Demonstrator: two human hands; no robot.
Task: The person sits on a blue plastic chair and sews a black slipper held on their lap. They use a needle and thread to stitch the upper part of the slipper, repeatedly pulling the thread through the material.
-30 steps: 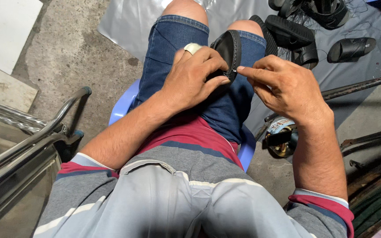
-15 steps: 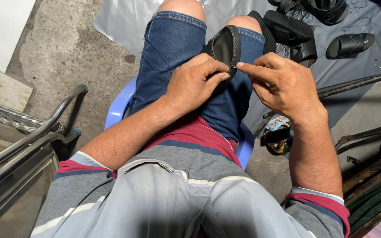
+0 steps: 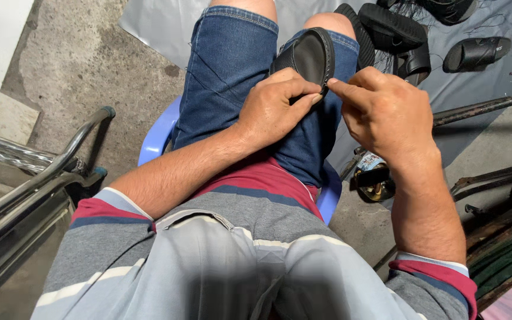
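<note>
Hands meet over your lap, both working on 1 black shoe piece (image 3: 308, 56) that rests on your right thigh, against the denim shorts (image 3: 232, 65). Your left hand (image 3: 277, 106) clamps its lower edge, thumb and fingers folded tight around it. Your right hand (image 3: 383, 109) pinches thumb to forefinger at the rim, just beside the left fingertips; whether it holds a needle or thread, you can't tell from here. You sit on a blue plastic chair (image 3: 158, 139). More black sandals (image 3: 413, 38) lie on grey sheeting (image 3: 493, 77) past your knees, well apart.
</note>
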